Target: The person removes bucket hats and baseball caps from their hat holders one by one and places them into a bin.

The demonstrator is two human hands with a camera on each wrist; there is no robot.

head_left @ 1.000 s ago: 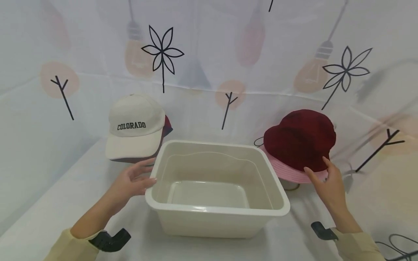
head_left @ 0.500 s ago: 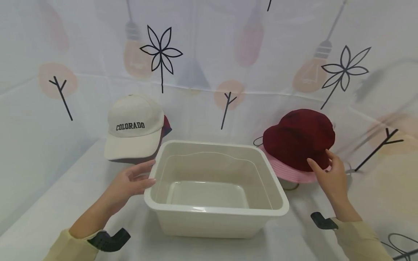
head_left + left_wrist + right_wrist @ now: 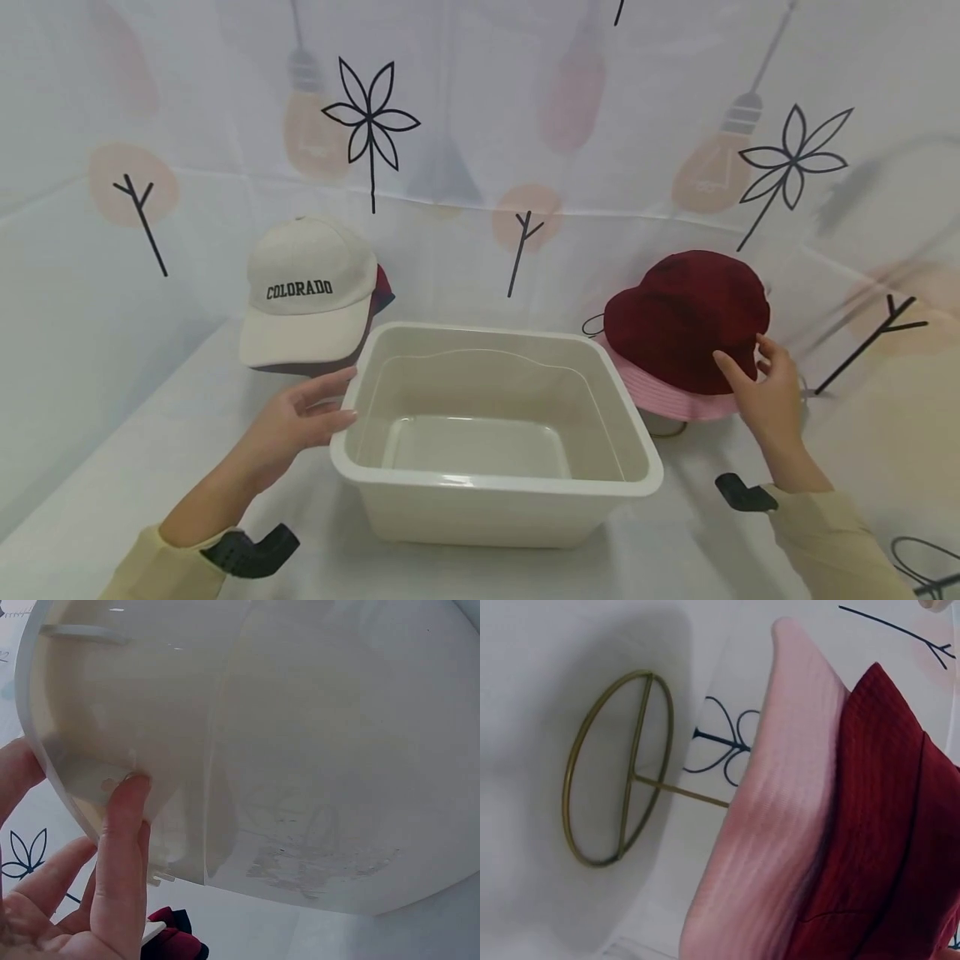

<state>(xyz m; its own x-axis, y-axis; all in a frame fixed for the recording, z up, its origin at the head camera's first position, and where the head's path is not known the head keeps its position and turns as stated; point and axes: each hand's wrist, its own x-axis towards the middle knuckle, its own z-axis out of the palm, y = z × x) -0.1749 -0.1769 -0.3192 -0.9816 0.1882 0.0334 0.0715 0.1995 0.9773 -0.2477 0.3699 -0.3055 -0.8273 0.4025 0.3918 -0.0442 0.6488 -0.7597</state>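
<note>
White cloth backdrop [image 3: 465, 83] printed with peach circles, light bulbs and line-drawn flowers, behind a white tabletop [image 3: 637, 558]. In the middle, upright with its opening facing up, a cream plastic tub [image 3: 487, 517]. Left hand [image 3: 300, 421] at the tub's left rim, fingers apart and relaxed, tips touching the lip, one finger against the wall beneath; probably there to steady the tub.

Near the tub's back right corner, a dark red hat [image 3: 686, 321] stacked on a pink hat [image 3: 652, 393], both tilted, with a thin gold stand [image 3: 634, 777] below; presumably propped this way to lift the brims and leave room for fingers around the edge. Right hand [image 3: 772, 404] at the red hat's right side, thumb in front, fingers at the far edge, spread wide rather than pinching; cannot tell whether the tips touch fabric.

Back left, beyond the left hand, a white cap [image 3: 310, 292] lettered COLORADO, overlapping a mostly hidden red and navy cap [image 3: 384, 286], likely nested to save space.
</note>
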